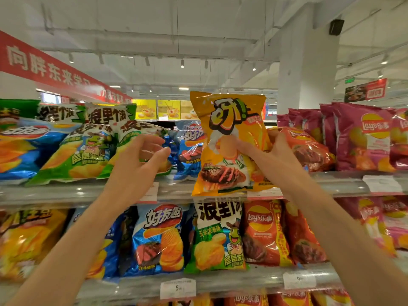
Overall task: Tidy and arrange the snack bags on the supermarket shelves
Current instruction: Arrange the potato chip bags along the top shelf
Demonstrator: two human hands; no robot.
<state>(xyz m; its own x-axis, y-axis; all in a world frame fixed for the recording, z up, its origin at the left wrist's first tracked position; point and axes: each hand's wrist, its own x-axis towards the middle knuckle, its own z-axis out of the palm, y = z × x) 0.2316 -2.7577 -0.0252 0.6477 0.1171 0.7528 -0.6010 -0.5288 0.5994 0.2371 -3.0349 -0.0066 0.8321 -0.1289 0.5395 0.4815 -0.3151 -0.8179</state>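
My right hand (268, 151) grips a yellow-orange chip bag (229, 129) by its right side and holds it upright in front of the top shelf (176, 191). My left hand (141, 160) hovers with loosely curled fingers before the green-and-white chip bags (79, 155), holding nothing. Blue chip bags (189, 149) lean behind the held bag. An orange-red bag (309, 149) lies just behind my right hand.
Pink Lay's bags (362, 138) fill the top shelf's right end, blue bags (19, 146) its left. The lower shelf (220, 281) carries yellow, blue (161, 239), green (216, 237) and red (265, 233) bags. A white pillar (306, 69) stands behind.
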